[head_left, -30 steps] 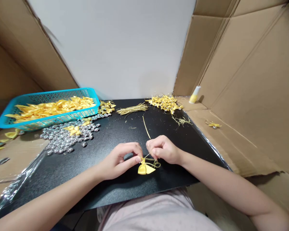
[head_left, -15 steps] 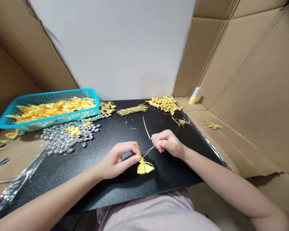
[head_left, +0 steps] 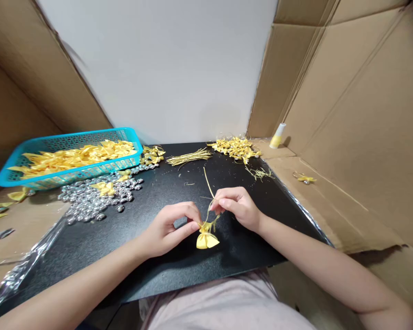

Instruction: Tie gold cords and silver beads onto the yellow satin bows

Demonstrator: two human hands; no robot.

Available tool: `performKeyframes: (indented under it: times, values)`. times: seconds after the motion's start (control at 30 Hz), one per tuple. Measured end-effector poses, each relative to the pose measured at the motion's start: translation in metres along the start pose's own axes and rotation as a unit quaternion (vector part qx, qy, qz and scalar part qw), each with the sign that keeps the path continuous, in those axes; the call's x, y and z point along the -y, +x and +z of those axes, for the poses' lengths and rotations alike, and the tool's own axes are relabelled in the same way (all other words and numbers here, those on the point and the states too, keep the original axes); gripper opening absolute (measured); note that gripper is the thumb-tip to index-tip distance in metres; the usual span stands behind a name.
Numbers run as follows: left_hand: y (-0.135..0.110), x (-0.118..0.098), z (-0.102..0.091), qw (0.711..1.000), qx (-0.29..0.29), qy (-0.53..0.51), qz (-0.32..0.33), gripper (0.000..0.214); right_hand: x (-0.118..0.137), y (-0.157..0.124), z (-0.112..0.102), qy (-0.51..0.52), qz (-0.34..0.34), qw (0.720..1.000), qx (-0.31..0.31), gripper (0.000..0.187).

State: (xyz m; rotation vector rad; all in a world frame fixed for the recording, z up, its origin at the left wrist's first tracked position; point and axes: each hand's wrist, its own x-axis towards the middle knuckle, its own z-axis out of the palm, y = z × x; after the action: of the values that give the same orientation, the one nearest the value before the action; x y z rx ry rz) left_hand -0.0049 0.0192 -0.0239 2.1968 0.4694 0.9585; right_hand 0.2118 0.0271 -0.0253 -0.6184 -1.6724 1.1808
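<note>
left hand (head_left: 168,229) pinching yellow bow (head_left: 206,239) at knot, right hand (head_left: 236,207) gripping gold cord (head_left: 211,215); cord risking slipping loose if pinch slackening

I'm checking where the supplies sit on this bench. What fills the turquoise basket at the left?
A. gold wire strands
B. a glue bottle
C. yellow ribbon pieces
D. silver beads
C: the turquoise basket holds a heap of yellow ribbon pieces, while the silver beads lie loose on the black mat in front of it.

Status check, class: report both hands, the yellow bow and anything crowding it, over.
Left hand pinching yellow bow at its knot. Right hand gripping gold string. Black mat around bow bare.
</note>
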Motion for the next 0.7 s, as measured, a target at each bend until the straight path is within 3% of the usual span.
performKeyframes:
  times: [0.17, 0.33, 0.7]
  values:
    - [-0.001, 0.000, 0.000, 1.000, 0.000, 0.000, 0.003, 0.013, -0.003, 0.000, 0.002, 0.009, -0.014, 0.998, -0.054, 0.023]
    - [-0.001, 0.001, 0.000, 1.000, 0.011, -0.002, -0.005, 0.012, -0.009, 0.000, 0.007, 0.062, 0.014, 0.995, -0.075, 0.023]
    - [0.001, 0.002, 0.002, 0.998, 0.018, -0.006, -0.059, 0.018, -0.003, 0.001, 0.019, 0.233, 0.149, 0.957, -0.082, 0.019]
